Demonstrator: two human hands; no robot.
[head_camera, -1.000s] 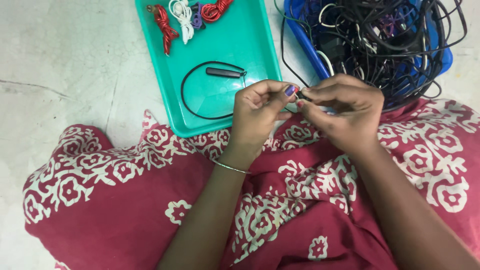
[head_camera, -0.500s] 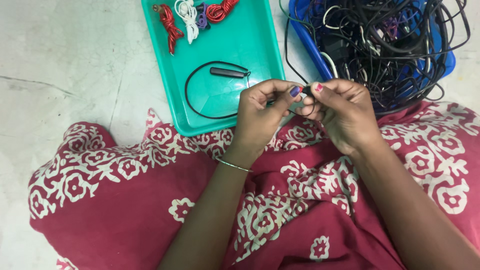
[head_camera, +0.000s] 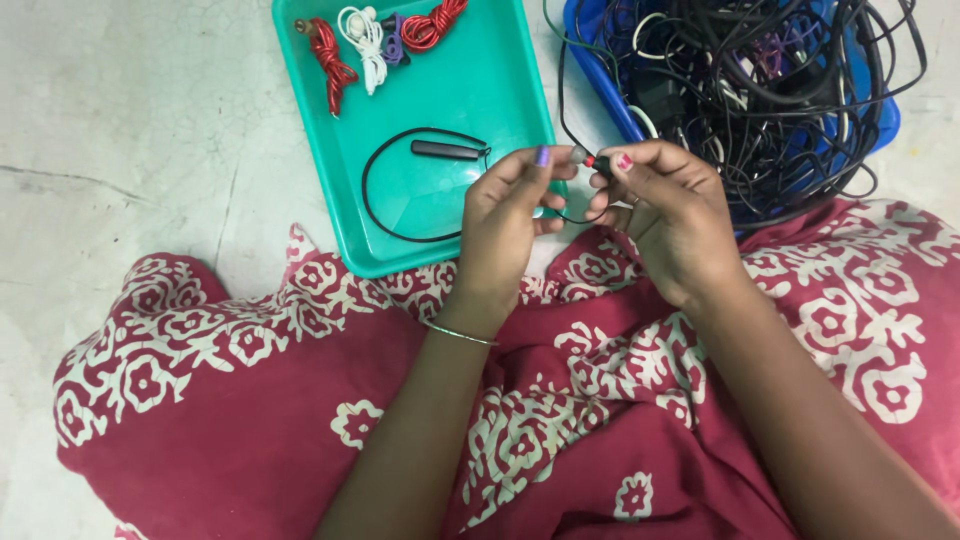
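My left hand (head_camera: 505, 215) and my right hand (head_camera: 665, 215) meet above my lap, fingertips pinching a small earbud (head_camera: 585, 158) with a grey tip and a red band. Its thin black cable (head_camera: 400, 190) loops back across the green tray (head_camera: 500, 90) to a black bar-shaped module (head_camera: 445, 150). Both hands grip the earbud end. A thin bangle sits on my left wrist.
Coiled red cables (head_camera: 330, 55), a white earphone bundle (head_camera: 362, 35) and a purple one lie at the tray's far end. A blue basket (head_camera: 610, 100) at the right holds a tangle of black cables (head_camera: 760, 80). Red patterned cloth (head_camera: 250, 400) covers my lap on grey floor.
Both hands have shifted slightly and turned the earbud, so its grey tip and red band now show between the fingertips. The tray and basket have not moved.
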